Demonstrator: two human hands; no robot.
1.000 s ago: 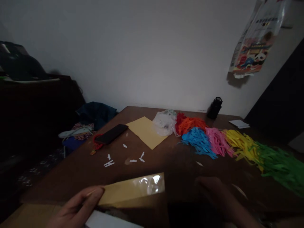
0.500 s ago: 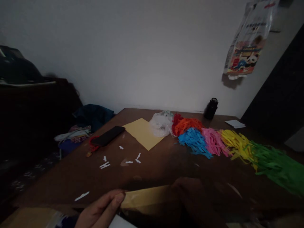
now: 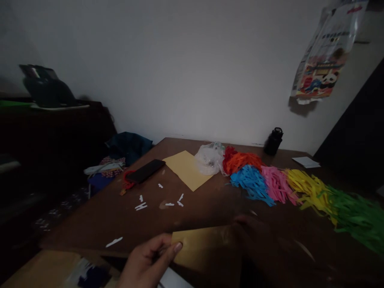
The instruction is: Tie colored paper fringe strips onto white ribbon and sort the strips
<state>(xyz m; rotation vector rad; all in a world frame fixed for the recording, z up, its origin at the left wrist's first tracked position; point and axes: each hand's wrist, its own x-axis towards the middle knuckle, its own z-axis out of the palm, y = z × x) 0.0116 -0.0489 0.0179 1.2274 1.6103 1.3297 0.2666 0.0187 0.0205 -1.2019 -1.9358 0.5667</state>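
My left hand (image 3: pixel 151 262) pinches the left edge of a sheet of golden-yellow paper (image 3: pixel 207 246), thumb on the near face. At the sheet's upper right corner is my right hand (image 3: pixel 250 234), deep in shadow, its fingers closed at that edge. The paper is held up at the near edge of the brown table (image 3: pixel 210 208), and its lower part fades into the dark. Below my left hand a white flat piece (image 3: pixel 174 279) shows in part. Small white paper scraps (image 3: pixel 141 206) lie on the tabletop beyond.
A yellow sheet (image 3: pixel 187 174) lies farther back, partly under a clear plastic bag (image 3: pixel 208 158). Piles of coloured paper strips (image 3: pixel 252 184) stretch to the right. A black phone (image 3: pixel 147 171) with a red cord, a black bottle (image 3: pixel 273 142) and white cards (image 3: pixel 306 162) are also there.
The view has turned slightly left, so everything sits farther right. The held paper now shows more of its face, and my left thumb lies over its edge.
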